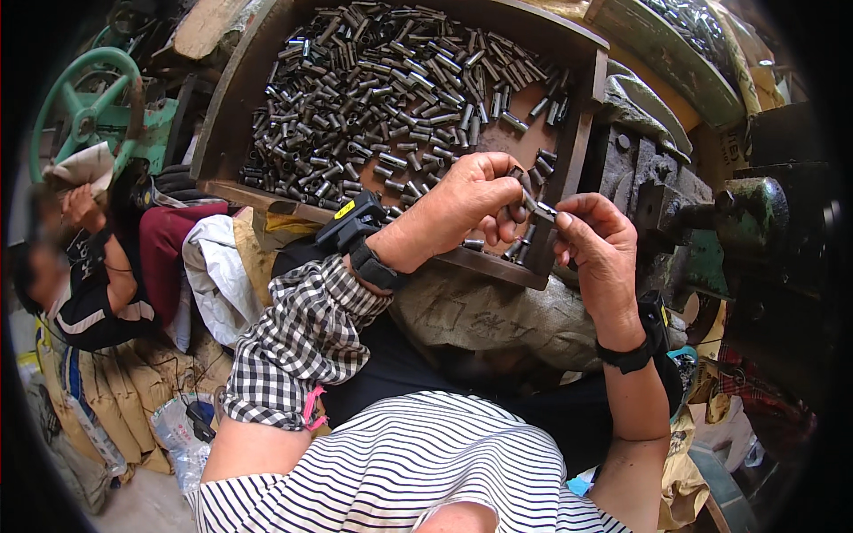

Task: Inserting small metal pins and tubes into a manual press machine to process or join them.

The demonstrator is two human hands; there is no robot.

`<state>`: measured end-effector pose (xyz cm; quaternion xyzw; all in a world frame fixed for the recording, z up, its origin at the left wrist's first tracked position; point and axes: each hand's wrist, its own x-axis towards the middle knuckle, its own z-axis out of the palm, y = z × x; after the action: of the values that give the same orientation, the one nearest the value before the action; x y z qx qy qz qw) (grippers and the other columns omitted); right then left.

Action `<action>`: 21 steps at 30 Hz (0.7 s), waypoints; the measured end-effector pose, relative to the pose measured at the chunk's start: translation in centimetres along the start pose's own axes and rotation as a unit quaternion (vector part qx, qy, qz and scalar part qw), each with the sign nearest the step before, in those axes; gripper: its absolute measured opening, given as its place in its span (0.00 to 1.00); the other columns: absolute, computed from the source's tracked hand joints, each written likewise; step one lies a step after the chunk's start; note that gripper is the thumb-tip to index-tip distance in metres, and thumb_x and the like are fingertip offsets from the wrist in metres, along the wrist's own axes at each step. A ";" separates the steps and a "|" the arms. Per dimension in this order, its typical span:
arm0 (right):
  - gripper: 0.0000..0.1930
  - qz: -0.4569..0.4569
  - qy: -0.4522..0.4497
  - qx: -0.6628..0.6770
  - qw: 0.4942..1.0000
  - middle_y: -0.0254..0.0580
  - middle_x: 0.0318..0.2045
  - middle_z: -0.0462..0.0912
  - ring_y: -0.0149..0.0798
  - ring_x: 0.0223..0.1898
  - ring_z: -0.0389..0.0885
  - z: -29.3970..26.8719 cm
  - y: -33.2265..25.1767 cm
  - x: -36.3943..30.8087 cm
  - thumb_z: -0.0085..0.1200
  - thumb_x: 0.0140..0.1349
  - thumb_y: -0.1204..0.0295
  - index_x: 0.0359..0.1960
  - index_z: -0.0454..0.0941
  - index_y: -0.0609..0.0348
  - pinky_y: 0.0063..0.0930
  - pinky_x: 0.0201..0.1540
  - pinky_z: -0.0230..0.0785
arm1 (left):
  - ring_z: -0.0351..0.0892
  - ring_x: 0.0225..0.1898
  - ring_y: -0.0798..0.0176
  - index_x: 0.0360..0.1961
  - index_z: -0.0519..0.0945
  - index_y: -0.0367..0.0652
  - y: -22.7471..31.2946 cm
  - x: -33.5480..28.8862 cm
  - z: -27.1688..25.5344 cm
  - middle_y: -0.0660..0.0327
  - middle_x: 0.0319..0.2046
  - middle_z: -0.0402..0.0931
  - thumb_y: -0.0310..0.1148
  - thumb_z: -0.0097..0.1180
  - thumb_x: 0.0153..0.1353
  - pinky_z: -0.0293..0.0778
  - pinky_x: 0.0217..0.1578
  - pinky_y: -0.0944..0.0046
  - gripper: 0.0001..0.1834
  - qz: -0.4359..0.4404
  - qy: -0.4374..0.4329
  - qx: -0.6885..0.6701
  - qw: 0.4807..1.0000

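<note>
Over the near right corner of a wooden tray (pixel 576 147), both of my hands are raised close together. My left hand (pixel 466 202) is closed, its thumb and fingers curled around small dark metal pieces that look like short tubes. Between the thumb and index finger of my right hand (pixel 602 242) is the end of a slim metal tube (pixel 544 211), whose other end reaches to my left fingertips. Whether the two pieces are joined I cannot tell. Below my hands, the tray holds a heap of short metal tubes (pixel 355 98), some standing upright.
A dark, greasy machine (pixel 702 213) stands right of the tray. At the far left are a green handwheel (pixel 84 111) and another person (pixel 98 275) holding up something pale. A grey sack (pixel 498 320) lies under the tray's near edge. A second metal-filled bin (pixel 675 58) is at the upper right.
</note>
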<state>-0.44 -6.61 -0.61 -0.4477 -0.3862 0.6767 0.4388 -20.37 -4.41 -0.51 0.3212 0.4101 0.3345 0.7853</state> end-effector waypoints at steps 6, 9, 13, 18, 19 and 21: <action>0.05 0.019 -0.008 0.029 0.999 0.33 0.27 0.78 0.22 0.22 0.76 0.0 0.4 0.1 0.56 0.58 0.76 0.35 0.76 0.65 0.12 0.23 0.66 | 0.76 0.19 0.71 0.38 0.70 0.38 -0.3 0.1 0.1 0.59 0.25 0.76 0.26 0.45 0.59 0.71 0.15 0.78 0.07 0.026 -0.009 0.013 1.000; 0.05 0.030 0.000 0.054 0.998 0.33 0.26 0.78 0.23 0.22 0.76 -0.2 0.6 0.2 0.56 0.58 0.76 0.35 0.76 0.64 0.13 0.22 0.67 | 0.77 0.19 0.71 0.39 0.70 0.38 -0.7 0.3 0.1 0.59 0.25 0.76 0.27 0.45 0.60 0.71 0.15 0.77 0.07 0.037 -0.011 -0.020 0.999; 0.06 0.056 -0.011 0.132 0.990 0.35 0.25 0.78 0.24 0.20 0.76 -0.5 0.9 0.3 0.56 0.59 0.75 0.35 0.75 0.63 0.15 0.22 0.69 | 0.77 0.19 0.72 0.40 0.71 0.38 -1.0 0.5 0.0 0.59 0.25 0.76 0.27 0.48 0.60 0.71 0.15 0.78 0.07 0.071 -0.016 0.013 0.997; 0.05 0.066 -0.002 0.150 0.986 0.37 0.25 0.79 0.23 0.20 0.77 -0.6 0.7 0.4 0.56 0.59 0.75 0.35 0.75 0.62 0.16 0.22 0.71 | 0.77 0.19 0.73 0.41 0.73 0.38 -1.0 0.7 0.0 0.61 0.24 0.77 0.26 0.49 0.61 0.70 0.15 0.79 0.08 0.084 -0.019 0.030 0.996; 0.06 0.067 -0.001 0.146 0.987 0.38 0.26 0.79 0.23 0.20 0.76 -0.6 0.6 0.5 0.56 0.59 0.75 0.35 0.75 0.62 0.15 0.22 0.70 | 0.77 0.19 0.74 0.41 0.73 0.38 -1.0 0.7 0.0 0.61 0.24 0.77 0.26 0.49 0.61 0.70 0.15 0.79 0.08 0.079 -0.017 0.028 0.996; 0.06 0.068 0.000 0.142 0.988 0.38 0.26 0.80 0.23 0.20 0.76 -0.8 0.6 0.6 0.56 0.59 0.75 0.35 0.74 0.62 0.15 0.22 0.70 | 0.77 0.19 0.74 0.41 0.74 0.38 -1.0 0.7 -0.1 0.61 0.24 0.76 0.27 0.50 0.61 0.70 0.15 0.80 0.08 0.074 -0.015 0.026 0.997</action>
<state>0.00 -6.14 -1.53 -0.4064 -0.2548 0.7528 0.4508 -19.87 -4.37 -1.61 0.3761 0.3821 0.3759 0.7558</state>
